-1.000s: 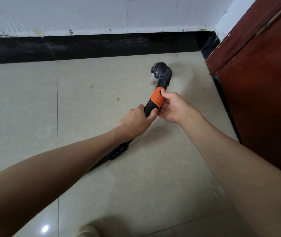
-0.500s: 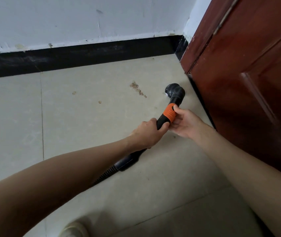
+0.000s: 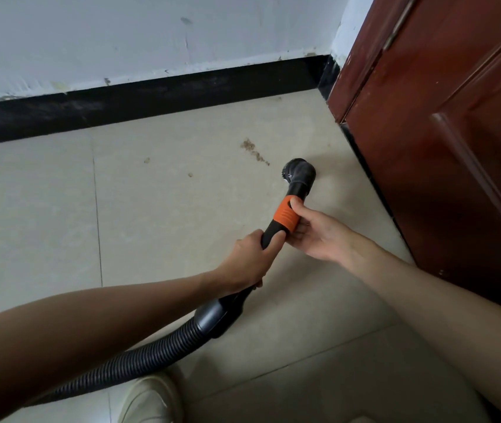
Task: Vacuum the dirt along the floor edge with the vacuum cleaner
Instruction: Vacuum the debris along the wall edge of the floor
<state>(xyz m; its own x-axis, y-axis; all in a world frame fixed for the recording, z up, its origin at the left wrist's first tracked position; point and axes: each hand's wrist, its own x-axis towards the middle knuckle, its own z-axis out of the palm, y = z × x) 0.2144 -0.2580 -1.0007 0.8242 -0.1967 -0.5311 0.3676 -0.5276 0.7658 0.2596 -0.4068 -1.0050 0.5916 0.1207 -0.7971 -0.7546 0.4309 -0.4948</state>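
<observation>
A black vacuum wand with an orange collar point(image 3: 286, 217) ends in a round brush nozzle point(image 3: 299, 172) that rests on the beige floor tiles near the door. My left hand point(image 3: 247, 264) grips the black handle below the collar. My right hand point(image 3: 319, 233) holds the orange collar, thumb on top and fingers underneath. A ribbed black hose point(image 3: 127, 364) runs from the handle down to the lower left. A trail of brown dirt point(image 3: 254, 151) lies on the tile just left of the nozzle, and two small specks point(image 3: 147, 160) lie further left.
A black skirting board point(image 3: 151, 96) runs along the foot of the white wall at the back. A dark red wooden door point(image 3: 444, 141) stands at the right, close to the nozzle. A light shoe point(image 3: 148, 398) shows at the bottom edge.
The nozzle has come off the dirt patch and moved right toward the door, leaving the brown trail uncovered. The view has shifted, and more of the hose and shoe shows.
</observation>
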